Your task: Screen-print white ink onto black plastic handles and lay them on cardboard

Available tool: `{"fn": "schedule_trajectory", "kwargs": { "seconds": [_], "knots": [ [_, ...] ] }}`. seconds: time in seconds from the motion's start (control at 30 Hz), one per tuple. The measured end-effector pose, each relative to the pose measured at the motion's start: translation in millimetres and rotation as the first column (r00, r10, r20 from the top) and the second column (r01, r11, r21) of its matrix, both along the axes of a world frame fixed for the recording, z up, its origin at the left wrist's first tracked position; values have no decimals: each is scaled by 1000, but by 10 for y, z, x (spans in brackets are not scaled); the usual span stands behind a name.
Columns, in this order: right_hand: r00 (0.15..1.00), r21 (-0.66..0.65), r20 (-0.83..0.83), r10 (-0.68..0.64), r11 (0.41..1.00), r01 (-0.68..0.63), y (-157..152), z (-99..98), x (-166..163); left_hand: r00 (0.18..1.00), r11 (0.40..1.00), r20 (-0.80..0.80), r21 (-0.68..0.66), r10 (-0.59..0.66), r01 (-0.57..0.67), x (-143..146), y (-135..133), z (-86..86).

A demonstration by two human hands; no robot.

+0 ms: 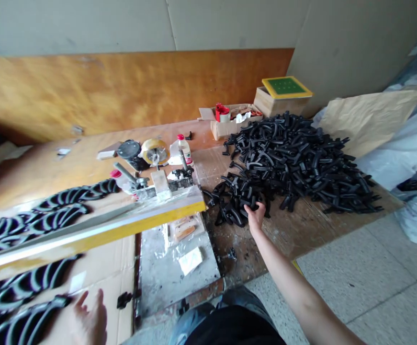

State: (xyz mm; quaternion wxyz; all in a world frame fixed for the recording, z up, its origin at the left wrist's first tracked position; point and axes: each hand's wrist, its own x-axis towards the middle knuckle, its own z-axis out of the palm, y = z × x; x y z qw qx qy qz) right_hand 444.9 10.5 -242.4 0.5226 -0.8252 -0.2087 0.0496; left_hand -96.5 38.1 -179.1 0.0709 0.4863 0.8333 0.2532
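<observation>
My right hand [255, 216] reaches to the near edge of a large heap of black curved plastic handles [301, 163]. Its thumb and fingers close around one black plastic handle [252, 206], partly hidden by the hand and the neighbouring pieces. At the lower left, my left hand [90, 316] is empty, with its fingers apart, above the cardboard. Beside it lie rows of similar black handles [32, 321], set side by side. Between the hands is a grey metal plate [179, 282] with a white paper piece [190, 261] on it.
A long yellow-edged frame [122, 230] slants across the bench over the plate. Behind it stand clamps [183, 165], a black tub [131, 152], a tape roll [156, 152] and a red-capped bottle [183, 148]. Boxes [226, 128] stand behind the heap; plastic bags [416, 143] lie at right.
</observation>
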Motion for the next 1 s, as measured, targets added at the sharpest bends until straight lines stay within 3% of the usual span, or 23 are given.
{"fn": "schedule_trajectory", "kwargs": {
  "seconds": [0.07,0.13,0.27,0.37,0.43,0.5,0.57,0.6,0.7,0.83,0.93,1.0],
  "knots": [
    [1000,-45,22,19,999,-18,-57,97,64,977,984,148,-109,156,-141,-81,-46,-54],
    [997,-65,74,6,998,-1,-147,207,163,939,964,245,-174,242,-203,-165,-78,-97],
    [978,-58,208,-18,998,30,-241,505,186,905,962,347,-200,246,-185,-317,-78,-166],
    [964,-88,173,202,978,-189,-137,787,-168,864,985,475,-110,168,-131,-343,-14,-171],
    [854,-101,133,503,864,-493,6,960,-579,831,996,550,-27,85,-83,-290,55,-136],
    [614,-136,175,769,637,-759,178,1085,-1047,804,999,595,24,13,-33,-193,133,-68],
    [367,-222,284,886,433,-874,348,1140,-1478,779,999,626,51,-40,10,-83,205,20],
    [273,-281,335,902,372,-884,424,1139,-1655,764,998,642,61,-65,33,-35,235,66],
    [124,-470,398,909,318,-824,579,1059,-1991,721,993,682,77,-120,93,54,297,187],
    [73,-638,394,916,330,-696,603,974,-2110,732,986,660,115,-167,121,110,377,390],
    [70,-648,452,889,381,-659,589,1007,-2162,711,964,660,245,-242,101,270,514,745],
    [-27,-641,465,885,316,-699,618,1028,-2229,627,910,686,405,-370,94,470,635,1092]
  ]
}}
